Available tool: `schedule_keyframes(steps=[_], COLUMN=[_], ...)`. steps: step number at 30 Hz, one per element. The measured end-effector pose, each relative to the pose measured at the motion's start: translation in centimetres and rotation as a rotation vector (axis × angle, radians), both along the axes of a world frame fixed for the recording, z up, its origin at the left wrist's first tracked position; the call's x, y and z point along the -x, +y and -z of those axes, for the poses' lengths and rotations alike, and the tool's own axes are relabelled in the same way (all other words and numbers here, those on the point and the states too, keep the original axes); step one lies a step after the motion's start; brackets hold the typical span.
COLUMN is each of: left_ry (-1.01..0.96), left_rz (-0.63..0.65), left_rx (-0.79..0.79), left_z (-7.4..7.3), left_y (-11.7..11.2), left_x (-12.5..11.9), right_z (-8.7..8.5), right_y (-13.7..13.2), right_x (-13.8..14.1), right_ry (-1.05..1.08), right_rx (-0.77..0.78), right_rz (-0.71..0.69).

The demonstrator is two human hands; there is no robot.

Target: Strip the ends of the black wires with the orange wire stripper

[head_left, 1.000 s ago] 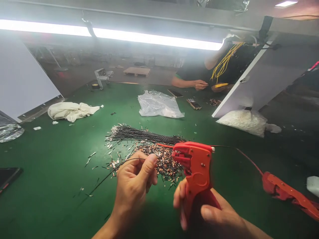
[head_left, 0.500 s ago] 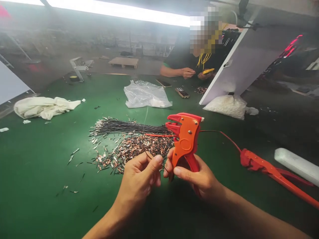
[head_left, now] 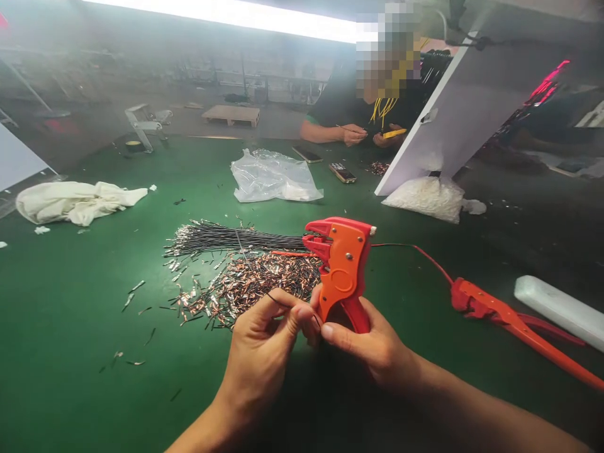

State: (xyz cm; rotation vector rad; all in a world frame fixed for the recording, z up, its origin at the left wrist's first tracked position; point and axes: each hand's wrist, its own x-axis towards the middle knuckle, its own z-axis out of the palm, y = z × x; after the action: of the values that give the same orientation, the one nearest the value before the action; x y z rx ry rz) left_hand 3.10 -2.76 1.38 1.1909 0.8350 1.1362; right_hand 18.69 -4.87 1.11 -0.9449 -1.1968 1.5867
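Observation:
My right hand [head_left: 372,343] is closed round the handles of an orange wire stripper [head_left: 340,264], its jaws upright and pointing left. My left hand [head_left: 264,343] pinches a thin black wire [head_left: 278,300] between thumb and forefinger, right beside the right hand's fingertips. Just beyond both hands lies a heap of stripped copper and insulation bits [head_left: 245,284]. Behind that heap rests a bundle of black wires [head_left: 226,238] with metal terminals at the left end.
The table is green [head_left: 70,327]. A second red tool [head_left: 509,318] lies at right beside a white bar [head_left: 557,308]. A white cloth [head_left: 70,201], clear plastic bag [head_left: 274,177], bag of white parts [head_left: 425,196] and slanted white board [head_left: 467,100] are farther back. Another person [head_left: 358,113] works opposite.
The view tilted up and shifted. My right hand raised the stripper upright and moved it closer to my left hand; the fingertips now nearly meet over the wire.

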Motion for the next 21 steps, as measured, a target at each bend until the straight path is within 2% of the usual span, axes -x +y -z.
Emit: schedule_keyframes(steps=[9, 14, 21], left_ry=[0.353, 0.445, 0.584], left_rz=[-0.073, -0.135, -0.162], left_rx=[-0.649, -0.722, -0.742], left_z=[0.8, 1.3, 1.9], left_y=[0.0, -0.5, -0.7], left_x=[0.8, 0.7, 0.6], right_z=[0.1, 0.6, 1.4], right_y=[0.1, -0.3, 0.6], right_x=[-0.3, -0.2, -0.4], right_ry=[-0.219, -0.274, -0.287], right_rx=[-0.151, -0.255, -0.259], right_rz=[0.105, 0.075, 0.065])
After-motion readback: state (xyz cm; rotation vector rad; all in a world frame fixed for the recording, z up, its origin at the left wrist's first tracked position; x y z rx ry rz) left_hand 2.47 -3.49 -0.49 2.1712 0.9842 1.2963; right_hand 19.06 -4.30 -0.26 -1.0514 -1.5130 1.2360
